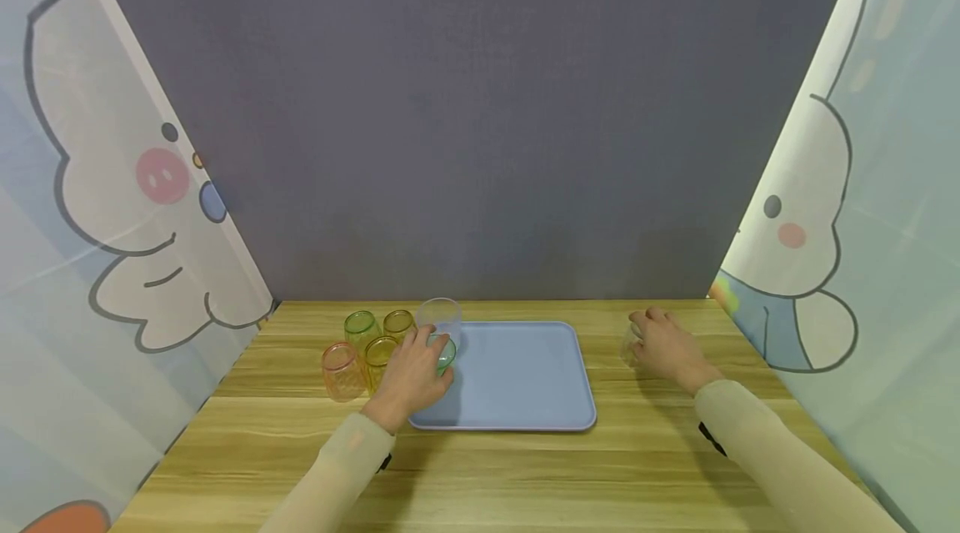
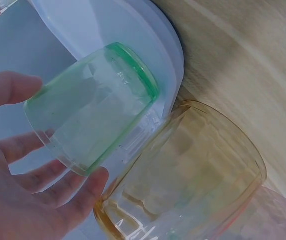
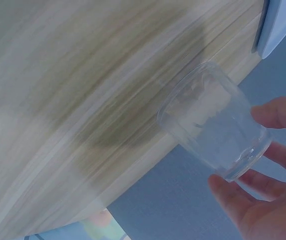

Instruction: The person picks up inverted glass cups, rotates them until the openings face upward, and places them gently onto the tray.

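In the head view my left hand (image 1: 415, 374) is over the left side of the pale blue tray (image 1: 517, 374), holding a green-tinted glass (image 1: 446, 354). Seen from the left wrist, thumb and fingers grip this glass (image 2: 95, 110) near its rim, its thick green base toward the tray. Right of the tray, my right hand (image 1: 666, 347) holds a clear glass (image 1: 630, 345). The right wrist view shows thumb and fingertips around the narrow base end of that glass (image 3: 213, 122), its wide end toward the table. Close beside my left hand stands a yellow glass (image 1: 378, 354).
Left of the tray are a pink glass (image 1: 344, 372), a green glass (image 1: 362, 329) and an amber glass (image 1: 399, 323). A clear glass (image 1: 440, 312) stands at the tray's back left corner. A grey panel (image 1: 480, 116) rises behind the wooden table (image 1: 525, 479), with printed curtains at both sides.
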`<state>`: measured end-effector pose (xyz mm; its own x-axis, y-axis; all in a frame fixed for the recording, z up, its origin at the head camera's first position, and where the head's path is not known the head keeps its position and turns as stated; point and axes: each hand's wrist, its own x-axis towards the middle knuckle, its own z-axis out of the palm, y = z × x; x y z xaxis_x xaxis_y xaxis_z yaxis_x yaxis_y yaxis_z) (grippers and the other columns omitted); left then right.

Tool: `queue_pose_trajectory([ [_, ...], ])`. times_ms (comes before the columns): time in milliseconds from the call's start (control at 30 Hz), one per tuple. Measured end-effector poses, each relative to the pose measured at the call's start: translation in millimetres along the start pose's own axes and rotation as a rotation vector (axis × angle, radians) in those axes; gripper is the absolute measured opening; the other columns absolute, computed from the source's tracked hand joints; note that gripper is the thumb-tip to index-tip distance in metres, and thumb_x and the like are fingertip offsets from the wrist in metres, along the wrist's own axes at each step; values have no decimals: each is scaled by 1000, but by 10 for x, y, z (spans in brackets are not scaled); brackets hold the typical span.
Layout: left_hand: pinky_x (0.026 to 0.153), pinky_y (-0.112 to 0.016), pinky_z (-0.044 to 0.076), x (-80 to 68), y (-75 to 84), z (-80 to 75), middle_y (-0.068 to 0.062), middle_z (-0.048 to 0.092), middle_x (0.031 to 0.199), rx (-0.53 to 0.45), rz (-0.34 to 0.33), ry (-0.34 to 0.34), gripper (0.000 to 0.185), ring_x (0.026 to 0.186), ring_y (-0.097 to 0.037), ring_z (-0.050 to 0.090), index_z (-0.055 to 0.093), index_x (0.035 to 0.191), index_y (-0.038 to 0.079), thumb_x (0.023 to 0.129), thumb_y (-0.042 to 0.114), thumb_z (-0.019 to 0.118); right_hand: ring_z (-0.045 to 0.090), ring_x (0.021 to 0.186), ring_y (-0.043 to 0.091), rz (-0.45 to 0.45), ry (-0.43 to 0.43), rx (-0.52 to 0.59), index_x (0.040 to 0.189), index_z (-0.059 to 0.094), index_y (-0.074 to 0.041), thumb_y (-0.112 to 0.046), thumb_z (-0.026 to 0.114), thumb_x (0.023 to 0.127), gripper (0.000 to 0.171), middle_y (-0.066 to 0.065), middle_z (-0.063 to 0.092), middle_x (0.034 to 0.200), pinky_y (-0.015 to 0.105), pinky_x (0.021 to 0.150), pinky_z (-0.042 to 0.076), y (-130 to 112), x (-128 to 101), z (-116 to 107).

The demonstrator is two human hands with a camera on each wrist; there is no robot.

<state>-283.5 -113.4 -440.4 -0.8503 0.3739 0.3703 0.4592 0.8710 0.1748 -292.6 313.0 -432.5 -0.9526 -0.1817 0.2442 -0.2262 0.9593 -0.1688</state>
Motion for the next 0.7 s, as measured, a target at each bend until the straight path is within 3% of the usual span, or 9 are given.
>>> queue_pose_trajectory([
  [300, 87, -60, 53, -25, 8, -15, -22, 54, 137, 32, 1, -15, 47, 120, -43, 54, 66, 129, 5, 89, 26, 75, 49, 118, 56, 21, -25, 26, 135, 56, 6, -13, 67, 91, 49, 34, 52, 131, 68, 85, 50, 1, 26, -11],
  [700, 85, -57, 53, -34, 28, -24, -19, 58, 128, 67, 20, 5, 41, 114, -39, 57, 67, 125, 5, 91, 27, 75, 48, 119, 54, 34, -52, 37, 140, 55, 4, -15, 63, 93, 51, 33, 50, 131, 70, 82, 50, 26, 76, 3],
])
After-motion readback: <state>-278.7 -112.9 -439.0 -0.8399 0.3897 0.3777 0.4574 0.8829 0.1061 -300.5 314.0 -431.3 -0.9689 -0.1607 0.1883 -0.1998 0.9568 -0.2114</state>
